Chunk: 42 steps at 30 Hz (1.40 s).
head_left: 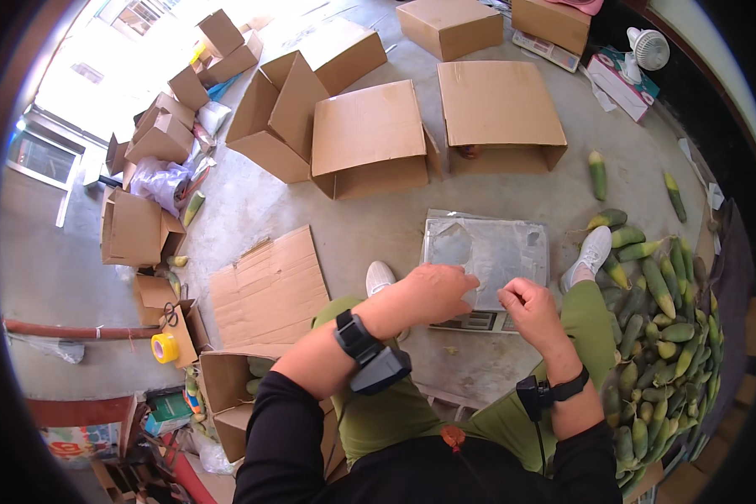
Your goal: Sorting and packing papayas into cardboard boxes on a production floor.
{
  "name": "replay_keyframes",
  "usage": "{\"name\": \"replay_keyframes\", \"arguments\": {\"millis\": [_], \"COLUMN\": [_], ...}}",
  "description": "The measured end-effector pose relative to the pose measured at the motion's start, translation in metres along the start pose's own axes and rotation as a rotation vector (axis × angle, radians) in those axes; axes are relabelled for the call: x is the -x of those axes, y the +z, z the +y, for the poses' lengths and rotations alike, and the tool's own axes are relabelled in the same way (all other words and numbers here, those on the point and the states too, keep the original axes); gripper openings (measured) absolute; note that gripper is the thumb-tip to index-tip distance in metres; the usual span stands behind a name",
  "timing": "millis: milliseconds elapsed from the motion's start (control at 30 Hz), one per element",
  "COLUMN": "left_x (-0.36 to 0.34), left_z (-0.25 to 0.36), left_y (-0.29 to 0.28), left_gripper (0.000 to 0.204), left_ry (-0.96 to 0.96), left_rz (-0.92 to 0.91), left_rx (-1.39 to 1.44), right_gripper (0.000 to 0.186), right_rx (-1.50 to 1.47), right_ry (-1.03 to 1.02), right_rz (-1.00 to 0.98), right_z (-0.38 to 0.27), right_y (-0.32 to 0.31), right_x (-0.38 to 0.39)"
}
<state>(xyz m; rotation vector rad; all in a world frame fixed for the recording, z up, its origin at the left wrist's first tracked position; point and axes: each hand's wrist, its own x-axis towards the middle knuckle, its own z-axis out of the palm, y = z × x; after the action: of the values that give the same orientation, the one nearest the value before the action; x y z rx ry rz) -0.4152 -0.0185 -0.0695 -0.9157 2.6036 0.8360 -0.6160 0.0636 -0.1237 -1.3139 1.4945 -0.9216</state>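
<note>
On the floor between my feet lies a flat scale, its top wrapped in clear plastic. Above the scale's near left part hovers my left hand, fingers bent and pressed together. My right hand is at the near right corner, its fingers curled into a pinch. Whether either hand holds something small I cannot make out. To my right is a large heap of green radishes. By my left arm stands an open cardboard box with a few green radishes inside.
Large cardboard boxes stand ahead. A flattened cardboard sheet lies at left. Yellow tape and scissors are on a small box's edge. Loose radishes and a white fan are at the far right.
</note>
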Motion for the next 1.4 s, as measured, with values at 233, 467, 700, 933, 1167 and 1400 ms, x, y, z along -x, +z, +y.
{"name": "replay_keyframes", "arguments": {"millis": [233,467,700,933,1167,1400], "left_x": [-0.005,-0.052,-0.060,-0.041,-0.027,-0.070], "left_z": [-0.034,-0.093,-0.238,-0.342,-0.401,-0.376], "left_y": [-0.024,-0.031,-0.007,-0.014,-0.054,-0.020], "left_gripper": [0.039,0.020,0.041,0.054,0.064,0.091], "left_ry": [-0.023,-0.296,-0.462,-0.892,-0.912,-0.934], "left_rz": [-0.033,0.290,0.428,0.704,0.733,0.474], "left_rx": [-0.029,-0.031,0.228,0.219,0.100,-0.088], "right_gripper": [0.023,0.017,0.036,0.034,0.033,0.035], "right_rx": [0.186,0.259,0.222,0.380,0.456,0.496], "right_ry": [0.022,-0.033,0.076,0.144,0.192,0.180], "right_rz": [0.009,-0.036,-0.100,-0.269,-0.330,-0.368], "right_z": [0.002,0.022,-0.011,-0.007,-0.013,-0.011], "right_y": [0.000,-0.001,-0.001,0.000,0.007,0.016], "right_x": [-0.009,-0.010,-0.010,-0.019,-0.035,-0.044]}}
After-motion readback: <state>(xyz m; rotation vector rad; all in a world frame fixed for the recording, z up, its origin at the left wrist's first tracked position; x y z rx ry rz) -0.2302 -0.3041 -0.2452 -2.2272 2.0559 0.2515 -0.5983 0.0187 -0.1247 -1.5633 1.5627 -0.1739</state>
